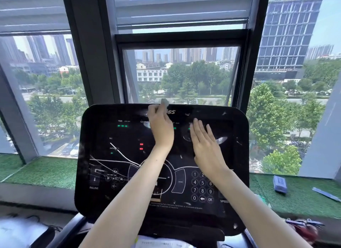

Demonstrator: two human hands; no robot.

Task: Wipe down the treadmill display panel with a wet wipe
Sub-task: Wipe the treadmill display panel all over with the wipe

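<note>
The left hand (160, 126) pinches a small crumpled grey wet wipe (164, 102) against the top edge of the glossy black treadmill display panel (114, 155), near its middle. The right hand (205, 143) lies flat and open, fingers spread, on the panel's upper right area, holding nothing

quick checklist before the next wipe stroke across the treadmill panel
1. Wipe held: left hand pinches a small grey wipe in its fingers at the panel's top edge. ok
2. Right hand placed: flat on the display panel, open, beside the left. ok
3. Wipe wet: cannot tell.
4. Panel clean: white streaks and flecks remain, mostly lower left. not ok
5. Buttons safe: the right forearm lies over the keypad; contact cannot tell.
</note>
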